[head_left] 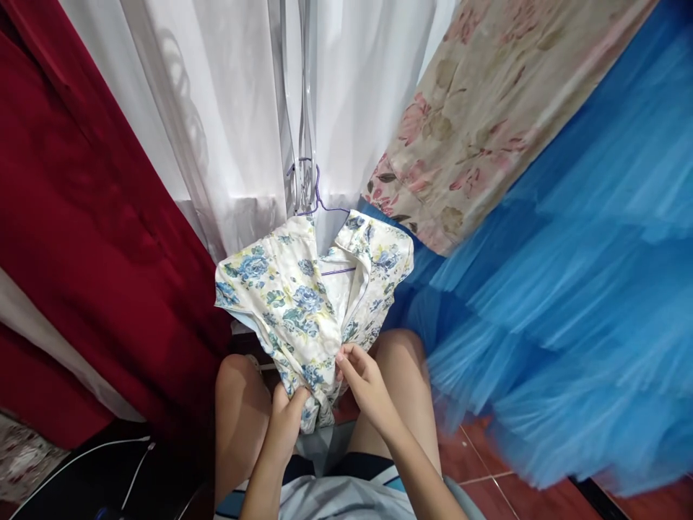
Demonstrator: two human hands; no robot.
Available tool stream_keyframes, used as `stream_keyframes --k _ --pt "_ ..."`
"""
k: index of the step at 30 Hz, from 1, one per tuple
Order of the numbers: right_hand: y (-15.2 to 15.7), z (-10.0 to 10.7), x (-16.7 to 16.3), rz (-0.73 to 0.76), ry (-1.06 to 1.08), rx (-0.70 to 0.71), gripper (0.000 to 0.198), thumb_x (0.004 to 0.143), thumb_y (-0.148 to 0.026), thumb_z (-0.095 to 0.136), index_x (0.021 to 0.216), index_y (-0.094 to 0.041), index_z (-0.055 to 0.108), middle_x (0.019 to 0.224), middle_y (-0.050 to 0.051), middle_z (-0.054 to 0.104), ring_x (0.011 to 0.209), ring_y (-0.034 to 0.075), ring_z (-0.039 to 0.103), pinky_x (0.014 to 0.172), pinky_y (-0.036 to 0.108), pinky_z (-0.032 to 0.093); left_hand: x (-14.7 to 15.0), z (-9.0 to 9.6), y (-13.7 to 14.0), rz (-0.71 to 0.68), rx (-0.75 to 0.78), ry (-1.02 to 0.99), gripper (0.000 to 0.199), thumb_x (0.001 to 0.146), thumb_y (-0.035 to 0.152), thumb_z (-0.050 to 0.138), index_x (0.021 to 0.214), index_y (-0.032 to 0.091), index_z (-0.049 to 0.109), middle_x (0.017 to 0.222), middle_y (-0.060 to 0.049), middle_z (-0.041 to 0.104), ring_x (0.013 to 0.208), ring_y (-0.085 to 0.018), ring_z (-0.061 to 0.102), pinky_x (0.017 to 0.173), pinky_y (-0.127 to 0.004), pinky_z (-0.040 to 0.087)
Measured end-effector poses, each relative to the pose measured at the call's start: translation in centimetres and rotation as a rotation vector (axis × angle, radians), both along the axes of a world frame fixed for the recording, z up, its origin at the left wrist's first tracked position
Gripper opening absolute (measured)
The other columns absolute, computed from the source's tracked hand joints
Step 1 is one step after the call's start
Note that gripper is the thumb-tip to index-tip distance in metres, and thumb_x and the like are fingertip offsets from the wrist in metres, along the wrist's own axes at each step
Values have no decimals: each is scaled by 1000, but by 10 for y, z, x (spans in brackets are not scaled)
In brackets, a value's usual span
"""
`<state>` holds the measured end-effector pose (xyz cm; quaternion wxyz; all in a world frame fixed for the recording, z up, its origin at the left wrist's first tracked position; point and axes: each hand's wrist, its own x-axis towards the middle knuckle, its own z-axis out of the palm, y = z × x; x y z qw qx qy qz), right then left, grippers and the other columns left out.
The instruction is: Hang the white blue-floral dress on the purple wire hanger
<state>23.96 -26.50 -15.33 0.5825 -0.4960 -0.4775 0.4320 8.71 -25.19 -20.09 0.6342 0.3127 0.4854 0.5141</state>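
Note:
A white dress [286, 289] with blue flowers and green leaves hangs in front of me on a thin purple hanger [319, 198]. Its V-shaped neckline lies open, and the hanger's lower bar shows inside. My left hand [289, 408] is closed on the gathered cloth low on the left side of the garment. At the bottom of the neckline, my right hand [360, 368] pinches the edge of the fabric between thumb and fingers. The garment's lower end is bunched between my knees, partly hidden by my hands.
White curtains [227, 108] with hanging ribbons [300, 94] fill the back. Red cloth [108, 217] hangs at left, above a black surface with white cables [86, 449]. Beige floral fabric [449, 144] and blue ruffled tulle [568, 289] hang at right over red floor tiles [487, 498].

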Motion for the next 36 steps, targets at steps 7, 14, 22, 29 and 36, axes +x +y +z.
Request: stream_keyframes --k 7,14,22,29,36 --pt "14 -6 3 31 9 -48 35 92 -48 59 73 -19 53 58 -4 50 56 13 44 56 25 35 -10 6 2 460 337 224 34 72 25 67 105 20 59 107 -7 67 103 -26 63 93 -37 49" --pt "10 -9 3 96 141 -159 34 87 -45 66 69 -19 54 53 -5 46 48 10 36 50 24 27 15 21 12 94 746 561 19 83 16 61 101 23 62 104 -7 62 104 -23 60 95 -34 46" --pt "-2 -9 17 227 500 -207 35 84 -41 71 65 -17 53 45 -7 41 42 6 22 46 24 14 48 16 15 -106 761 581 8 89 15 56 87 22 60 82 -3 63 80 -17 60 76 -25 46" --pt "16 27 25 168 549 -208 35 78 -45 77 69 -15 60 40 -10 35 40 4 13 42 23 8 41 25 16 -156 814 596 18 85 8 53 72 19 53 74 -1 51 70 -15 53 68 -24 43" --pt "96 118 31 121 405 74 25 76 -37 77 70 -14 68 40 -9 38 39 5 17 41 25 8 27 31 26 -211 729 635 17 77 4 52 70 19 54 74 -1 53 65 -14 53 62 -22 41"
